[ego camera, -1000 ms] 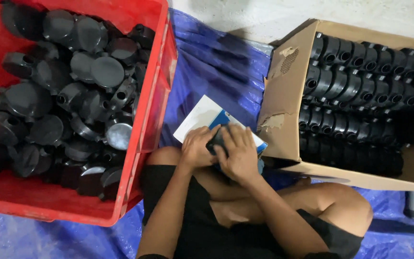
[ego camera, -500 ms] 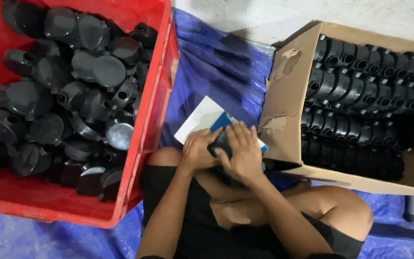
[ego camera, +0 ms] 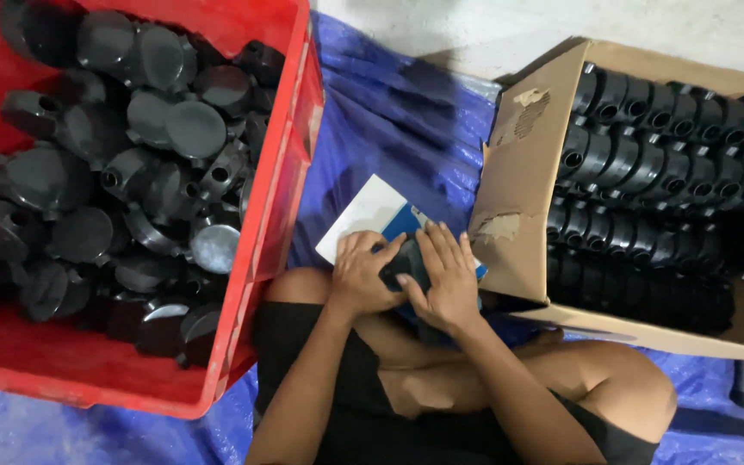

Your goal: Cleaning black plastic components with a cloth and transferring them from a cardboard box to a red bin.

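Both my hands hold one black plastic part (ego camera: 403, 261) over my lap. My left hand (ego camera: 362, 274) grips its left side and my right hand (ego camera: 446, 277) covers its right side and top, so most of the part is hidden. Under my hands lies a white and blue flat box (ego camera: 370, 217) on the blue tarp (ego camera: 389, 120). A red crate (ego camera: 290, 164) at the left is full of several loose black round parts (ego camera: 165, 129). A cardboard box (ego camera: 518, 181) at the right holds neat rows of the same black parts (ego camera: 647, 164).
My bare knees and black shorts fill the lower middle. A pale concrete floor (ego camera: 492, 26) shows beyond the tarp at the top. A dark cylindrical object (ego camera: 742, 383) stands on the tarp at the lower right, beside the cardboard box.
My hands have stayed over my lap on the black part, with the fingers of the right hand shifting slightly over it. The crate and box have not moved.
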